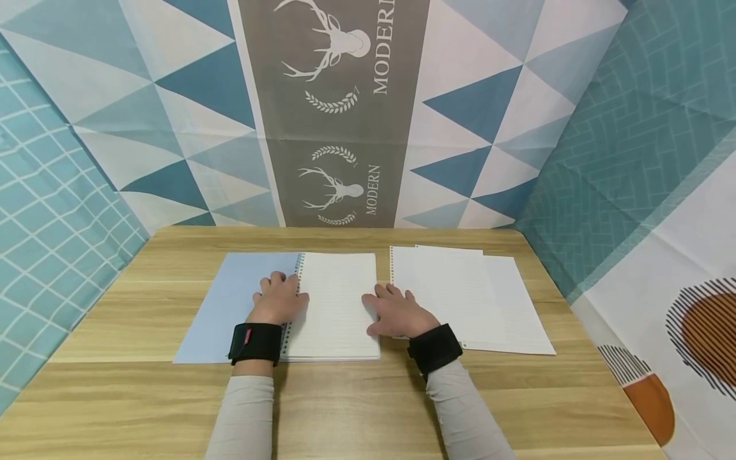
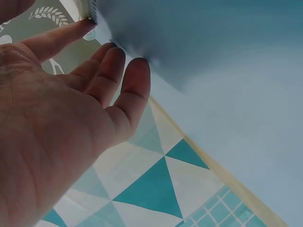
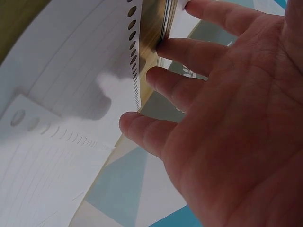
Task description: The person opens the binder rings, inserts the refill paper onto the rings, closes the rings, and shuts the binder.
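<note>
A spiral notebook (image 1: 339, 300) lies spread on the table, its blue cover (image 1: 230, 300) to the left and a lined white page on top at the right. My left hand (image 1: 278, 300) rests over the wire binding, with fingertips touching the blue cover (image 2: 227, 104) in the left wrist view. At the page's right edge lies my right hand (image 1: 397, 312), its thumb and a finger touching the notebook. In the right wrist view, the fingers spread between the notebook's edge and loose punched sheets (image 3: 71, 80). Neither hand grips anything.
Loose lined sheets (image 1: 448, 294) with punched holes overlap on the table to the right of the notebook. The wooden table (image 1: 345, 409) ends at patterned cloth (image 1: 339, 128) behind and at both sides. Each wrist wears a black strap (image 1: 255, 343).
</note>
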Available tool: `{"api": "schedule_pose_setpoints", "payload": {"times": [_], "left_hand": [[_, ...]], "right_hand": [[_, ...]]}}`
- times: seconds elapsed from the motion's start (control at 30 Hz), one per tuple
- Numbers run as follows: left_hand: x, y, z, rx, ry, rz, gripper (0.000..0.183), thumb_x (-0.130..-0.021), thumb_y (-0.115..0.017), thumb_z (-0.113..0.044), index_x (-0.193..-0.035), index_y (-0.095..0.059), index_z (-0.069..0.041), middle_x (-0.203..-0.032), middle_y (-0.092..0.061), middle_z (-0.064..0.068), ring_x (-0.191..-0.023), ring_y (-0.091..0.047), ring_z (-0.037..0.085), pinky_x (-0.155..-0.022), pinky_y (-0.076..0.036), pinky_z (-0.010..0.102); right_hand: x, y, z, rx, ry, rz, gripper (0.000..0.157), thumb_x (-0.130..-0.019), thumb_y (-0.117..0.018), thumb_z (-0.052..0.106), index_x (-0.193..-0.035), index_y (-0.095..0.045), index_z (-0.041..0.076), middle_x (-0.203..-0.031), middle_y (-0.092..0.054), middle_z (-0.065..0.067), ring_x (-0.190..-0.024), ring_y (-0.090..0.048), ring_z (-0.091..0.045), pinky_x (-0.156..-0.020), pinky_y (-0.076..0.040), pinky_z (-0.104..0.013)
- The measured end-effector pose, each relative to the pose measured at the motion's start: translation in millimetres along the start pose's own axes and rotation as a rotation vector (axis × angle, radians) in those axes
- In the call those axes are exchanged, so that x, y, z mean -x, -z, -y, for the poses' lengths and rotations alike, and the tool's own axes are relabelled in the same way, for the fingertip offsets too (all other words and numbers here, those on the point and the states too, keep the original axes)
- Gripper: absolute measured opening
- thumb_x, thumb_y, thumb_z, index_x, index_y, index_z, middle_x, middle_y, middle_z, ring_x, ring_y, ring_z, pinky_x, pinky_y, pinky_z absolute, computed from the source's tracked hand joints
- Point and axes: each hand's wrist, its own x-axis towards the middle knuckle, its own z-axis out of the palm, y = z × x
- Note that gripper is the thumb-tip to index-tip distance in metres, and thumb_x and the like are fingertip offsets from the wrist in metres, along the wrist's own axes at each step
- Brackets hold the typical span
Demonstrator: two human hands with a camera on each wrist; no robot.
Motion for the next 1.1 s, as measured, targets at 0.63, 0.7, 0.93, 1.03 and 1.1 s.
{"api": "schedule_pose_setpoints", "payload": {"times": [0.63,0.7,0.93,1.03,1.1], "left_hand": [[2.7,0.6,-0.7,-0.003,0.002,0.023,0.063,-0.102,-0.051,-0.031,-0.152,-0.035,0.003,-0.156,-0.025,0.033,-0.136,-0.025,0.052,-0.104,-0.030,0.068],[2.1,1.0,-1.0,-0.001,0.003,0.026,0.063,-0.102,-0.050,-0.032,-0.153,-0.034,0.003,-0.157,-0.024,0.033,-0.136,-0.024,0.052,-0.104,-0.030,0.068],[-1.5,-0.2,-2.5,-0.015,0.011,0.021,0.066,-0.100,-0.056,-0.032,-0.150,-0.036,0.007,-0.156,-0.025,0.036,-0.135,-0.026,0.053,-0.103,-0.031,0.070],[-3.5,-2.1,-2.2,-0.026,0.019,0.027,0.069,-0.099,-0.059,-0.032,-0.150,-0.035,0.008,-0.156,-0.025,0.036,-0.136,-0.026,0.054,-0.104,-0.031,0.072],[-4.9,-3.5,-1.6,-0.034,0.022,0.033,0.071,-0.098,-0.061,-0.032,-0.151,-0.035,0.008,-0.156,-0.025,0.036,-0.136,-0.026,0.055,-0.105,-0.030,0.073]], "right_hand": [[1.8,1.4,2.4,-0.014,0.005,0.019,0.053,-0.088,-0.076,0.032,-0.135,-0.056,0.017,-0.146,-0.049,-0.013,-0.143,-0.038,-0.039,-0.115,-0.027,-0.071],[1.8,1.3,1.5,-0.010,0.010,0.018,0.054,-0.088,-0.075,0.032,-0.136,-0.056,0.017,-0.144,-0.050,-0.013,-0.141,-0.039,-0.038,-0.114,-0.028,-0.071],[0.7,1.3,-0.5,0.003,0.011,0.007,0.055,-0.087,-0.075,0.032,-0.136,-0.057,0.016,-0.141,-0.051,-0.011,-0.138,-0.042,-0.035,-0.112,-0.031,-0.069],[1.2,1.4,-0.2,0.000,0.012,0.007,0.055,-0.087,-0.075,0.033,-0.136,-0.057,0.015,-0.140,-0.051,-0.011,-0.138,-0.042,-0.036,-0.112,-0.031,-0.069],[1.8,1.3,-0.3,0.001,0.013,0.009,0.054,-0.087,-0.076,0.033,-0.135,-0.057,0.015,-0.140,-0.051,-0.011,-0.138,-0.042,-0.036,-0.112,-0.032,-0.069]]}}
